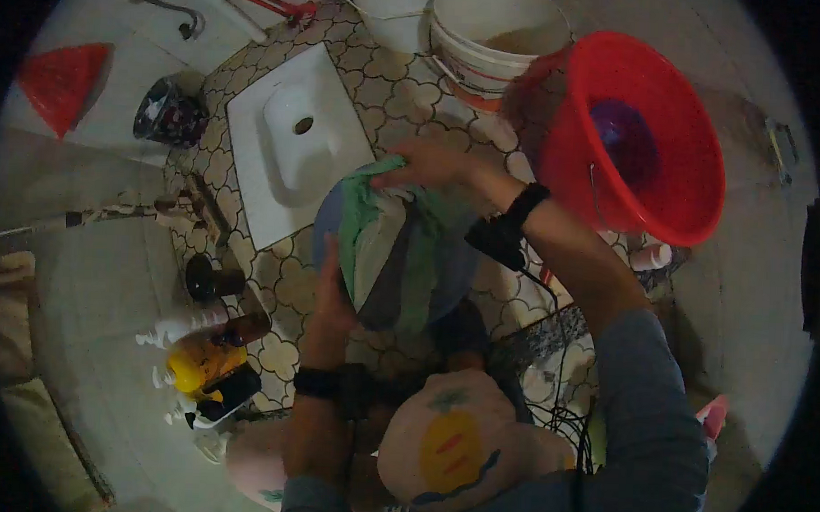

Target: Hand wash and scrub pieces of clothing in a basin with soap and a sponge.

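A round blue-grey basin [327, 224] is in front of me between my forearms. A green cloth with pale grey and darker parts [364, 223] lies bunched and draped across it. My left hand [337, 290] grips the basin's near left side, thumb and fingers along its edge. At the far side, my right hand [431, 163] is closed on the upper end of the green cloth. Its fingertips are partly blurred. A black strap with a dark device [501, 237] sits on my right wrist, and a cable runs down from it.
Beyond the basin, a white squat toilet [292, 153] is set in the patterned tile floor. A large red bucket [603, 163] stands at the right, a white bucket [448, 72] at the back. Several bottles, one a yellow pump bottle [198, 366], stand at the left. Cables [558, 415] tangle near my right knee.
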Available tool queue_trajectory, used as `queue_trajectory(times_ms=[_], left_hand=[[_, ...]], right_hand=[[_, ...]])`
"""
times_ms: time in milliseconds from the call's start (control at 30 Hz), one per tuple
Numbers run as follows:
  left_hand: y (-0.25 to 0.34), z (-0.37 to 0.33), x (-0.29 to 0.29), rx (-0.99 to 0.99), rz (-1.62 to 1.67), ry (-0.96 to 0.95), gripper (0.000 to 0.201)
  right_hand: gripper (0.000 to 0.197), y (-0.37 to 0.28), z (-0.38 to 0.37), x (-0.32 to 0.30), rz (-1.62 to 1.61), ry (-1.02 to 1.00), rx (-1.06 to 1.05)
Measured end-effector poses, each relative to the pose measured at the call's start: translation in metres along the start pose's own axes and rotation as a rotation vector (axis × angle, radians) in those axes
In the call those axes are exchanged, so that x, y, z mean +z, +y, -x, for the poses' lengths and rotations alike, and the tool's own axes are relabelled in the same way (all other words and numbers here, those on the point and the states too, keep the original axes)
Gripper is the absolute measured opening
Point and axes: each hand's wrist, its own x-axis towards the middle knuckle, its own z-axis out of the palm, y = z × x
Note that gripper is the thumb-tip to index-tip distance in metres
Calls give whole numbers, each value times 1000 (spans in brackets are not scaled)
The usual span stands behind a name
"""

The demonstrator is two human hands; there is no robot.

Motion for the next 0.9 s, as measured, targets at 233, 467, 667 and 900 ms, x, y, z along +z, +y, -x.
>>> queue_trajectory(times_ms=[233,467,667,900], left_hand=[[-3,10,-20,53,-93,-15,67],[-12,14,-54,49,-11,149,52],[0,13,-31,18,-172,236,49],[-8,8,-30,-12,-86,90,51]], right_hand=[[48,2,-9,31,52,485,-213],[35,56,156,49,-148,544,165],[49,126,322,78,381,647,641],[65,147,335,104,802,153,613]])
